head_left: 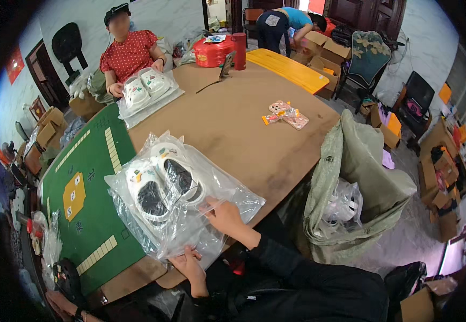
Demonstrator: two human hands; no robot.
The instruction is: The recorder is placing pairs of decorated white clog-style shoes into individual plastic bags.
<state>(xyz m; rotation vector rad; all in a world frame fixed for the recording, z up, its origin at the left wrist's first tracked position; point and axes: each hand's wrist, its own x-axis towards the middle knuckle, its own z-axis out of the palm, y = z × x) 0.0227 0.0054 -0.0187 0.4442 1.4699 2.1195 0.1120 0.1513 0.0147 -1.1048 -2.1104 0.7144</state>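
Observation:
A pair of white clogs (148,193) with dark insoles and small colourful charms lies in a transparent plastic bag (238,194) on the near part of the table. The bag's mouth end points toward me. My left hand (189,264) is closed on the bag's near edge, at the table's rim. Just right of the clogs' heels, my right hand (225,217) pinches the plastic, fingers bent against it. Across the table, a person in a red dotted top (132,51) has both hands on another bagged pair of white clogs (136,92).
A brown table (227,123) bears a green game mat (101,206), a phone in a pink case (296,119) and a red box (213,52). Right of it stands a green woven sack (370,145) with bagged clogs inside. Another person's hand (61,306) rests at lower left.

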